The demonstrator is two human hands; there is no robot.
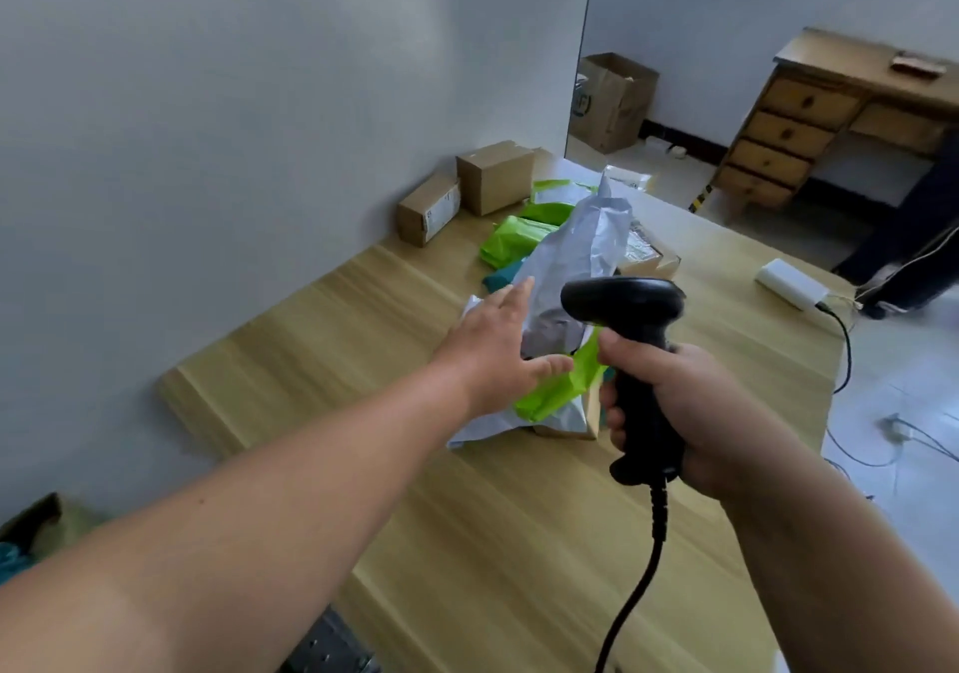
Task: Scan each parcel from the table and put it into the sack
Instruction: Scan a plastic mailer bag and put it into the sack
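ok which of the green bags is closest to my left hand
The green bag nearest the camera, right beside the left hand; the other two lie well behind it.

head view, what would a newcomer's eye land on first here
The black barcode scanner gripped in the right hand sits front and centre over the wooden table. Just left of it, the left hand reaches with straight fingers to a crumpled white mailer on a heap of bright green bags. Two cardboard boxes stand against the wall behind.
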